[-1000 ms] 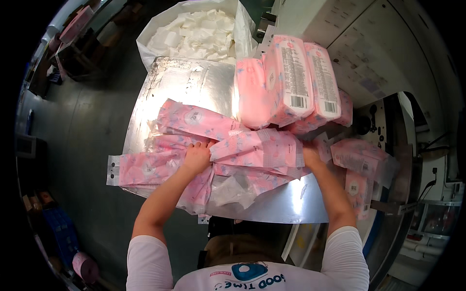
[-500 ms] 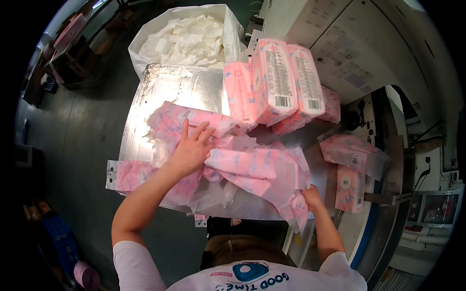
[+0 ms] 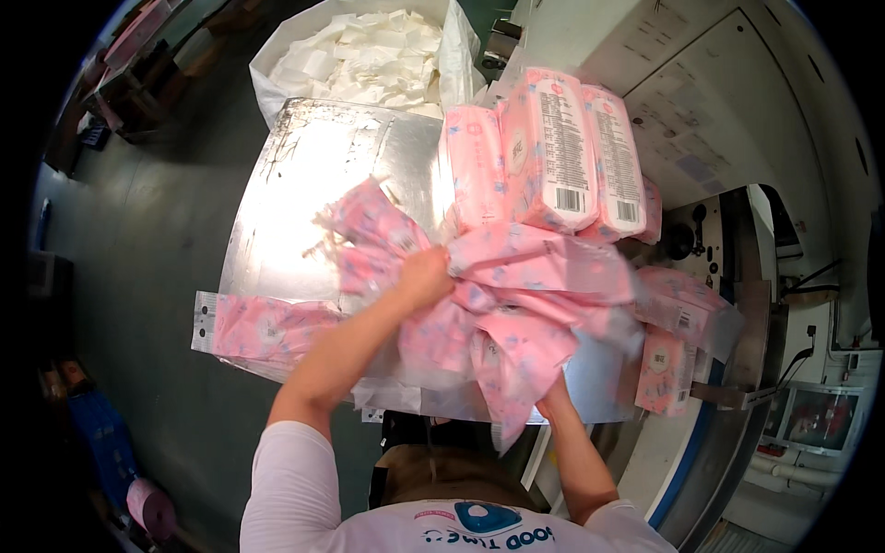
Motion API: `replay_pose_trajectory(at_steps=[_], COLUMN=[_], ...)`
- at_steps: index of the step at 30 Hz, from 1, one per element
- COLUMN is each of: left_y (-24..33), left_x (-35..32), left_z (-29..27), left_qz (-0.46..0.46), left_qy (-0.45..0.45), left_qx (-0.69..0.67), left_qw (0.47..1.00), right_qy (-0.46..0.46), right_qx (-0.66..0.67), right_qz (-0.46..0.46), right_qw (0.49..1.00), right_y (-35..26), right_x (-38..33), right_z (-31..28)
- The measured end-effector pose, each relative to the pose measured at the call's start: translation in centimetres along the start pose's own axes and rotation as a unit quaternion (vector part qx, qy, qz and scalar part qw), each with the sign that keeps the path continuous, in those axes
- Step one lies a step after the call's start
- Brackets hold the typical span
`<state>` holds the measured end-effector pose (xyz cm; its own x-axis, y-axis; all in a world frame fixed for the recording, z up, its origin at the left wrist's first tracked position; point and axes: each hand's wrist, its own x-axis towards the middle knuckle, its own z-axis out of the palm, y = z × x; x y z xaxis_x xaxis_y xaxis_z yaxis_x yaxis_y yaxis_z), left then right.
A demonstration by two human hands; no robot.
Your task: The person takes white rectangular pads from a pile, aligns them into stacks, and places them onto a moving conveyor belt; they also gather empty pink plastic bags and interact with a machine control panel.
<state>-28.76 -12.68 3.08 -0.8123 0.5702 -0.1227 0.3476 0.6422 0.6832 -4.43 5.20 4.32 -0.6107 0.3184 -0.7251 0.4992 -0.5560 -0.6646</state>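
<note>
A loose bunch of crumpled pink plastic packaging bags (image 3: 525, 318), printed with small blue patterns, lies across the near half of a metal table (image 3: 341, 152). My left hand (image 3: 426, 276) is closed on the upper middle of the bunch, its fingers partly hidden in the film. Lower down, at the table's front edge, my right hand (image 3: 553, 398) grips a hanging end of the bags, with its fingertips mostly covered. One flat pink bag (image 3: 272, 327) sticks out over the table's left edge, beside my left forearm. The far right side of the bunch is blurred by motion.
Filled pink packs (image 3: 548, 152) stand upright at the table's back right. A white sack (image 3: 267, 88) of white scraps is behind the table. More pink packs (image 3: 664, 369) lie on the machine at the right. A pale cabinet (image 3: 682, 83) rises beyond the packs.
My left hand has moved right and farther from me, going from spread fingers to a grip. My right hand has shifted left. The bags are lifted and bunched toward the right.
</note>
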Motion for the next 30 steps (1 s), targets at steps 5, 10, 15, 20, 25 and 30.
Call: replay_pose_trajectory(at_steps=[5, 10, 15, 20, 25, 30], left_y=[8.2, 12.1, 14.1, 12.1, 3.0, -12.9], left_x=[-7.1, -11.2, -17.5, -27.7, -41.5, -50.9], left_z=[7.4, 5.6, 3.6, -2.2, -2.1, 9.1], left_qz=[0.016, -0.063, 0.02, 0.073, -0.118, -0.41], left_qy=[0.07, -0.056, 0.07, 0.174, 0.528, 0.58], left_qx=[-0.187, -0.244, -0.375, -0.275, -0.468, -0.429], left_qw=[0.98, 0.966, 0.924, 0.943, 0.699, 0.558], right_qy=[-0.07, -0.094, -0.141, -0.163, -0.282, -0.371], right_qx=[0.085, 0.158, 0.054, -0.009, -0.146, -0.485], right_qz=[0.008, 0.006, -0.091, -0.164, -0.256, -0.334], right_qw=[0.994, 0.983, 0.984, 0.973, 0.913, 0.718], right_y=[-0.8, -0.6, -2.5, -3.0, -3.1, 3.6], right_x=[1.0, 1.2, -1.5, -7.0, -8.9, -4.4], right_z=[7.6, 4.2, 5.2, 11.7, 22.4, 35.2])
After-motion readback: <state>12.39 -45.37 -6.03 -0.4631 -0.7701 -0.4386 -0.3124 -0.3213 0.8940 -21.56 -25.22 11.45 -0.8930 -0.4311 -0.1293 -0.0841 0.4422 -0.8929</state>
